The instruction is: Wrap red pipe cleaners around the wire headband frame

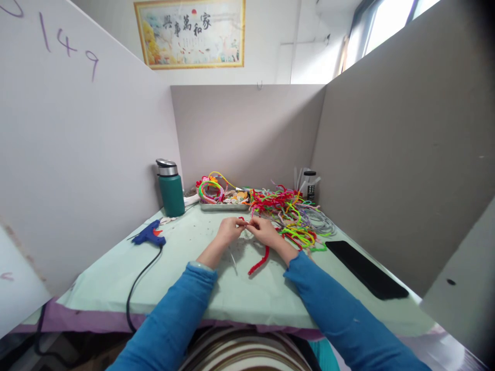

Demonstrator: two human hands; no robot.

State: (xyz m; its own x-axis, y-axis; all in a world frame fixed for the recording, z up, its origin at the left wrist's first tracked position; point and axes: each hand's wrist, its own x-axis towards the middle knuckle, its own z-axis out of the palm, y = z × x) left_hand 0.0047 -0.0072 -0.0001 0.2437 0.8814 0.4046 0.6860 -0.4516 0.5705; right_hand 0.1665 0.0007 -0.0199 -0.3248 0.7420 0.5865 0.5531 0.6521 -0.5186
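Observation:
My left hand [229, 230] and my right hand [264, 230] meet over the middle of the pale green table [185, 278], fingers pinched together. Between them they grip a red pipe cleaner [260, 262], whose loose end trails down toward me on the tabletop. A thin white strand [233, 257] lies under my left wrist. Both arms wear blue sleeves.
A heap of coloured pipe cleaners [294, 214] lies right behind my right hand. A metal tray [224, 206] of craft pieces sits at the back, a green bottle [171, 188] back left, a blue glue gun [149, 235] with black cord left, a black phone [365, 269] right. Partition walls enclose three sides.

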